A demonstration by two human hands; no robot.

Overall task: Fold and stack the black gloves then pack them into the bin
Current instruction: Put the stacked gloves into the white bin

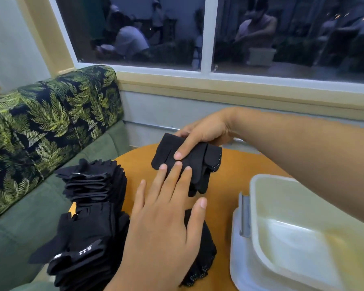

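A folded black glove (170,153) is held above the round wooden table (237,164). My right hand (204,131) grips it from the far side, thumb across its top. My left hand (166,223) lies flat with straight fingers, its fingertips touching the glove's near edge. Under my left palm sits another black glove (204,257) with dotted grip. A tall pile of black gloves (93,219) stands at the table's left edge. The translucent plastic bin (298,234) stands at the right, nothing visible inside it.
A green sofa with a leaf-patterned back cushion (51,118) runs along the left, right beside the table. A wall and window sill (240,89) close off the far side. The bin's grey latch (245,215) faces the table's middle.
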